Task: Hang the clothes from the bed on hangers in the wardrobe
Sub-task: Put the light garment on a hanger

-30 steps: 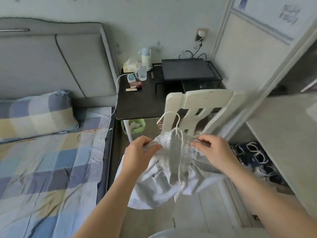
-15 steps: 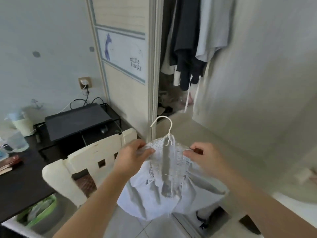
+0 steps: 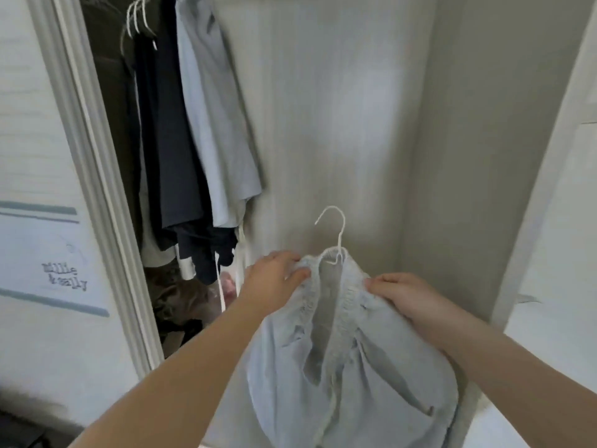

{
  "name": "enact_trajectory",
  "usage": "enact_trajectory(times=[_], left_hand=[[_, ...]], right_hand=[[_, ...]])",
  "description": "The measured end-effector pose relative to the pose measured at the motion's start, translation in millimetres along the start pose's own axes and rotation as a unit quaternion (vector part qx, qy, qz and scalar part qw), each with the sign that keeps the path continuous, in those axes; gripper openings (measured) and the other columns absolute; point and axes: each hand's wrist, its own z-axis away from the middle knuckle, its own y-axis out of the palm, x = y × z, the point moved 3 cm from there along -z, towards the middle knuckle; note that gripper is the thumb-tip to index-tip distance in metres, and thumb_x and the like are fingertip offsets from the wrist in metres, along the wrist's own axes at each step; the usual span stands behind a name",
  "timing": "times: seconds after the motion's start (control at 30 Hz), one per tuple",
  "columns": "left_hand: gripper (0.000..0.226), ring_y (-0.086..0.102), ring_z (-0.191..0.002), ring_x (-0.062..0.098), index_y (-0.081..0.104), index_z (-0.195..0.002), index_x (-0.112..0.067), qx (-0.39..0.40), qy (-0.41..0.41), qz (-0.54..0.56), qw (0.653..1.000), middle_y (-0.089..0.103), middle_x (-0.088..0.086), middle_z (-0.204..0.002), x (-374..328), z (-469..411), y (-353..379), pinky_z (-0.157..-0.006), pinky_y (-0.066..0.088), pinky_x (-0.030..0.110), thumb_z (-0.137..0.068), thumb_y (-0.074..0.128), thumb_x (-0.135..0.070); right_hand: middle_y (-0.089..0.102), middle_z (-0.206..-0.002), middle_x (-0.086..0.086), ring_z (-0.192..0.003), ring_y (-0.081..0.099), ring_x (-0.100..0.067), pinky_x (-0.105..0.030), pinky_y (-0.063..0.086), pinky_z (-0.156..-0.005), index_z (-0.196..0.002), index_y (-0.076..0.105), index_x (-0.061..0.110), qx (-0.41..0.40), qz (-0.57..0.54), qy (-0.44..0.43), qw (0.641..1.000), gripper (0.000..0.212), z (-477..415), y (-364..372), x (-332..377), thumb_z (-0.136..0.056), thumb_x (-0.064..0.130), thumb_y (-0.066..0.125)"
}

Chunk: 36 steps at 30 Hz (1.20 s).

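A pale blue garment (image 3: pixel 349 376) with a gathered elastic top hangs on a white wire hanger (image 3: pixel 336 234), whose hook sticks up above the fabric. My left hand (image 3: pixel 274 279) grips the left side of the gathered top. My right hand (image 3: pixel 407 302) grips its right side. I hold it in front of the open wardrobe (image 3: pixel 323 124), below and to the right of the clothes hanging there. The wardrobe rail is out of view.
Dark garments (image 3: pixel 168 140) and a light blue shirt (image 3: pixel 213 124) hang on white hangers (image 3: pixel 137 17) at the upper left. A sliding door (image 3: pixel 42 253) with printed lettering stands at left. Piled items (image 3: pixel 181 305) lie on the wardrobe floor. A pale panel (image 3: pixel 555 221) borders the right.
My view has swung from the bed and desk round to the open wardrobe and upward. Both hands have kept their grip on the garment and carried it closer to the hanging clothes.
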Motion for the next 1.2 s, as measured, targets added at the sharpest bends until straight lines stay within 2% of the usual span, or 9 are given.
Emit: enact_trajectory(times=[0.13, 0.23, 0.3, 0.37, 0.47, 0.57, 0.73, 0.93, 1.2], left_hand=[[0.046, 0.053, -0.122, 0.017, 0.059, -0.129, -0.030, -0.002, 0.074, 0.028, 0.997, 0.056, -0.006, -0.134, -18.3, -54.9, -36.0, -0.104, 0.041, 0.034, -0.093, 0.057, -0.058], [0.038, 0.055, -0.101, 0.010, 0.062, -0.125, -0.028, -0.005, 0.113, 0.054, 0.992, 0.058, -0.014, -0.113, -25.8, -79.5, -73.1, -0.090, 0.039, 0.024, -0.095, 0.059, -0.051], [0.033, 0.058, -0.101, 0.008, 0.065, -0.118, -0.028, -0.013, 0.137, 0.078, 0.987, 0.060, -0.017, -0.107, -23.1, -93.0, -95.2, -0.092, 0.045, 0.028, -0.094, 0.059, -0.051], [0.028, 0.060, -0.101, 0.005, 0.067, -0.111, -0.028, -0.008, 0.159, 0.097, 0.983, 0.065, -0.018, -0.103, -21.2, -102.2, -116.2, -0.095, 0.047, 0.029, -0.094, 0.060, -0.050], [0.023, 0.060, -0.082, -0.003, 0.069, -0.097, -0.032, 0.002, 0.178, 0.111, 0.978, 0.068, -0.020, -0.087, -25.6, -108.9, -150.3, -0.078, 0.046, 0.021, -0.093, 0.059, -0.052], [0.029, 0.058, -0.069, -0.004, 0.068, -0.082, -0.036, -0.006, 0.182, 0.116, 0.976, 0.065, -0.023, -0.073, -34.7, -115.2, -188.0, -0.069, 0.043, 0.020, -0.090, 0.057, -0.061], [0.030, 0.061, -0.075, -0.005, 0.068, -0.086, -0.036, -0.037, 0.170, 0.034, 0.984, 0.067, -0.021, -0.079, -52.4, -136.9, -241.9, -0.073, 0.052, 0.024, -0.080, 0.066, -0.065], [0.018, 0.061, -0.077, 0.015, 0.058, -0.091, -0.025, -0.169, 0.160, -0.159, 0.960, 0.063, -0.007, -0.081, -68.9, -184.6, -301.3, -0.071, 0.054, 0.038, -0.094, 0.054, -0.042], [0.020, 0.059, -0.077, 0.026, 0.046, -0.081, -0.022, -0.254, 0.151, -0.276, 0.915, 0.055, -0.002, -0.076, -72.2, -230.6, -355.3, -0.059, 0.037, 0.034, -0.096, 0.048, -0.035]], right_hand=[[0.072, -0.084, -0.015, -0.069, 0.069, -0.024, -0.030, 0.055, -0.066, -0.089, 0.071, 0.004, -0.012, -0.141, 0.010, 0.990, 0.015, -26.6, 6.1, 51.2, -0.093, 0.016, 0.063], [0.072, -0.097, -0.017, -0.074, 0.069, -0.025, -0.029, 0.057, -0.065, -0.105, 0.069, 0.001, -0.023, -0.202, -0.007, 0.979, 0.020, -55.5, 26.9, 88.8, -0.094, 0.014, 0.061], [0.068, -0.099, -0.018, -0.074, 0.067, -0.025, -0.028, 0.057, -0.064, -0.111, 0.066, 0.001, -0.026, -0.226, -0.032, 0.973, 0.021, -78.5, 41.1, 111.5, -0.094, 0.011, 0.059], [0.064, -0.094, -0.016, -0.072, 0.061, -0.023, -0.028, 0.057, -0.065, -0.107, 0.065, 0.003, -0.026, -0.239, -0.062, 0.969, 0.016, -101.2, 52.4, 134.1, -0.093, 0.009, 0.061], [0.058, -0.081, -0.010, -0.064, 0.046, -0.017, -0.025, 0.053, -0.062, -0.090, 0.068, 0.009, -0.029, -0.244, -0.106, 0.964, 0.002, -130.2, 63.8, 172.4, -0.088, 0.009, 0.068], [0.061, -0.071, -0.005, -0.056, 0.048, -0.011, -0.021, 0.046, -0.058, -0.088, 0.066, 0.009, -0.052, -0.206, -0.155, 0.965, 0.004, -146.6, 71.6, 218.4, -0.087, 0.007, 0.069], [0.064, -0.067, -0.006, -0.049, 0.054, -0.011, -0.023, 0.038, -0.048, -0.079, 0.063, 0.010, -0.082, -0.142, -0.248, 0.955, 0.011, -173.0, 80.7, 299.1, -0.087, 0.012, 0.070], [0.058, -0.063, -0.006, -0.052, 0.052, -0.013, -0.024, 0.042, -0.049, -0.079, 0.068, 0.007, -0.103, -0.129, -0.326, 0.931, 0.013, -206.9, 90.8, 386.3, -0.085, 0.018, 0.071], [0.056, -0.057, -0.005, -0.047, 0.050, -0.012, -0.023, 0.039, -0.044, -0.074, 0.064, 0.006, -0.081, -0.123, -0.377, 0.915, 0.012, -252.2, 107.4, 469.3, -0.082, 0.014, 0.067]])
